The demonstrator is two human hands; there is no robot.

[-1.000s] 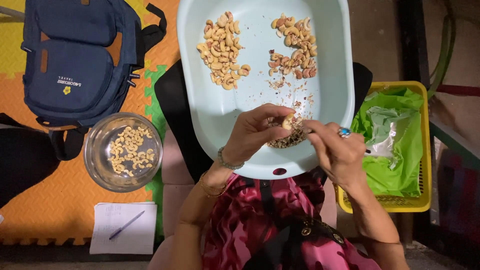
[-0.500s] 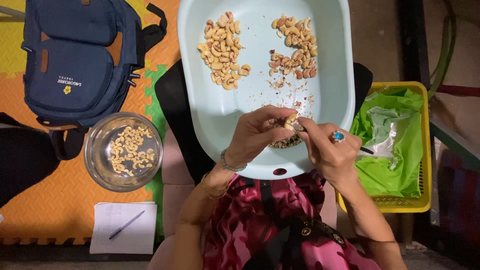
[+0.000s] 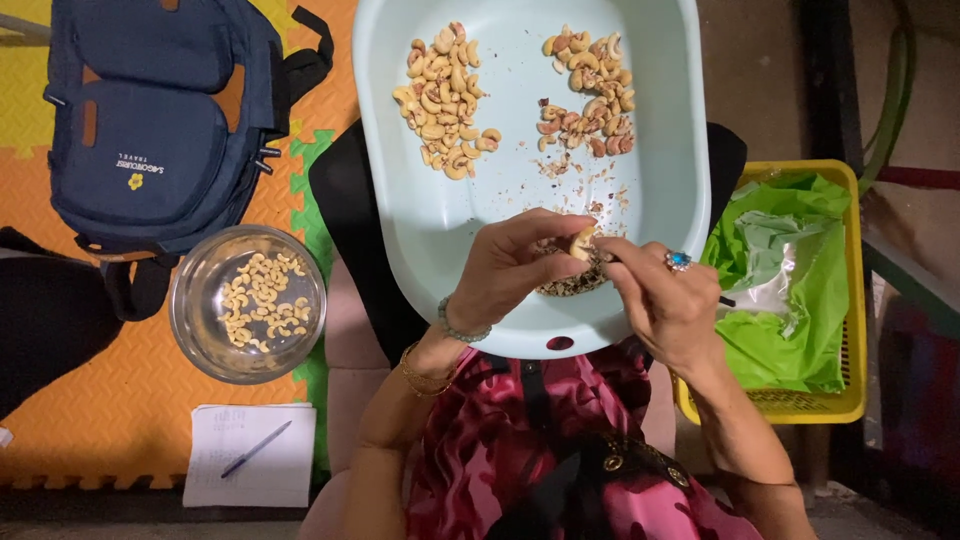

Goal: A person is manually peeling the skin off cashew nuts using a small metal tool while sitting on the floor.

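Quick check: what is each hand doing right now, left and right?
Left hand: fingers closed on a cashew nut over the pale blue tub.
Right hand: fingers pinched at the same nut; whether it holds anything cannot be told.

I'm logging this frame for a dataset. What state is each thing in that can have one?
Left hand: pinching a cashew.
Right hand: closed on a thin tool, at the cashew.
Tub: two separate nut piles, a heap of scraps by the hands.
Bowl: partly filled with cashews.
Backpack: zipped, lying flat.
Basket: lined with a green bag.
Notepad: pen lying on it.
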